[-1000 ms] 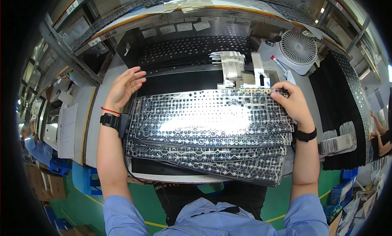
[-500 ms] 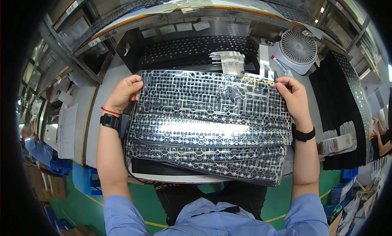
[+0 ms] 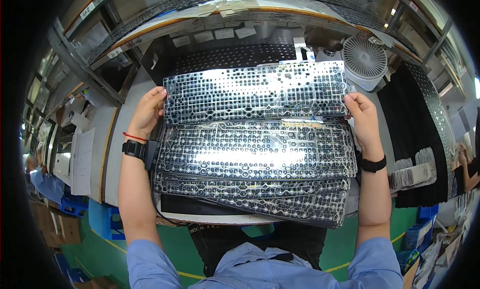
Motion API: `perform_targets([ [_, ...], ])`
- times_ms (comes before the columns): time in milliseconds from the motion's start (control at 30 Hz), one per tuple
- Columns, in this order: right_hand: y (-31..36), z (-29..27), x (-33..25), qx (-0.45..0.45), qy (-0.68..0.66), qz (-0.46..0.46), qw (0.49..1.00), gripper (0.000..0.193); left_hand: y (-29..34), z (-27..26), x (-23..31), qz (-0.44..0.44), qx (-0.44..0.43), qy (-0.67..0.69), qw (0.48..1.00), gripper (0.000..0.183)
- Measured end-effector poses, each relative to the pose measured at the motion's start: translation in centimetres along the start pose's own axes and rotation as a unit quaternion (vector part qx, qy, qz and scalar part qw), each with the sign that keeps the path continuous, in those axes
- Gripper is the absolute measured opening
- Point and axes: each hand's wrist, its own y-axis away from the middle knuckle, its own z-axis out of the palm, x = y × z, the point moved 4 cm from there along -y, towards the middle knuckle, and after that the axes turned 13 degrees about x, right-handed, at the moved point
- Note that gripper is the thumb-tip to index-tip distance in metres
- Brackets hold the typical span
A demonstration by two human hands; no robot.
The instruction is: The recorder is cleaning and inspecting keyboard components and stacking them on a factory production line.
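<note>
A clear keyboard membrane sheet [image 3: 235, 96], printed with fine circuit lines and dark spots, is held out in front of me by its two short ends. My left hand [image 3: 148, 109] pinches its left end between thumb and fingers. At its right end my right hand [image 3: 364, 114] grips the edge the same way. A white connector tail [image 3: 301, 51] sticks up from its far edge. Nearer to me lies a fanned pile of similar membrane sheets [image 3: 240, 161], with light glaring off the top one. The held sheet hides what is directly behind it.
A black perforated panel [image 3: 220, 56] stands behind, under a wood-edged shelf [image 3: 240, 14]. A white fan [image 3: 365, 59] sits at the far right. Black sheets [image 3: 410, 134] bearing a bundle of pale strips [image 3: 412, 175] lie on the right. Another person's hand [image 3: 462, 156] shows at the right edge.
Both hands have lifted and tilted the membrane sheet away from me, off the pile. Its surface now catches the light, and the sheet beneath is uncovered.
</note>
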Motion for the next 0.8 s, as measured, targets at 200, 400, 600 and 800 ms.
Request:
perform_targets([
  [200, 0.4, -0.2, -0.9, 0.018, -0.014, -0.032, 0.999, 0.019, -0.5, -1.6, 0.0, 0.021, -0.033, 0.066, 0.997, 0.016],
  [400, 0.4, -0.4, -1.0, 0.052, -0.089, -0.028, 0.994, 0.015, 0.3, -0.4, 0.7, -0.003, 0.061, 0.068, 0.996, 0.019],
  [600, 0.4, -0.1, -1.2, 0.038, -0.046, -0.065, 0.996, 0.013, 0.7, 0.5, 0.5, 0.013, -0.001, -0.026, 1.0, 0.025],
  [800, 0.5, -0.4, -1.1, 0.012, -0.001, -0.058, 0.998, 0.017, 0.0, -0.2, -0.3, -0.024, -0.034, -0.088, 0.995, 0.021],
])
